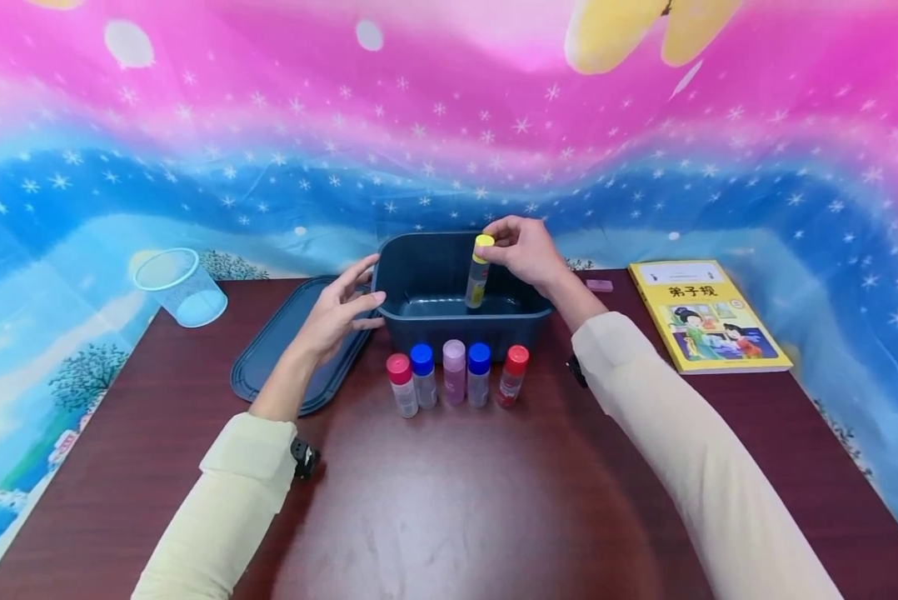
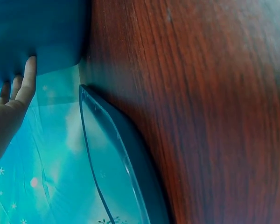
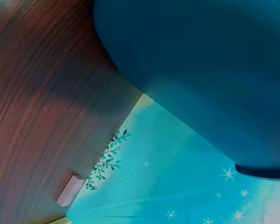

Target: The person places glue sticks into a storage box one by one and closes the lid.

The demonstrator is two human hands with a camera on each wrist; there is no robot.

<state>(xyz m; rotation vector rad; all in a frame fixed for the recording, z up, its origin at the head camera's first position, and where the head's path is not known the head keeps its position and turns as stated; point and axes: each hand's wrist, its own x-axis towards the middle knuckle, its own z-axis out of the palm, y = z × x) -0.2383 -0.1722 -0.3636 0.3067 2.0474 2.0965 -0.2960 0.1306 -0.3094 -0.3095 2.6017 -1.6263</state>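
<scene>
A dark blue-grey plastic bin [image 1: 464, 337] stands on the table. Thumb and fingers of my right hand [image 1: 527, 254] pinch the yellow cap of a small clear bottle [image 1: 477, 283], held upright inside the bin's opening. My left hand [image 1: 332, 312] is spread at the bin's left end; in the left wrist view its fingertips [image 2: 30, 70] rest against the outer wall. In front of the bin stands a row of similar bottles: a red-capped one [image 1: 402, 387], a blue-capped one [image 1: 423, 379], a pink one [image 1: 455, 375], another blue-capped one [image 1: 479, 379] and another red one [image 1: 512, 379].
A matching lid [image 1: 269, 358] lies left of the bin, partly under my left arm. Farther left a light blue mesh basket [image 1: 194, 296] leans at the table edge. To the right lie a yellow book [image 1: 707, 317] and a small pink block [image 1: 600, 285]. A printed cloth hangs behind.
</scene>
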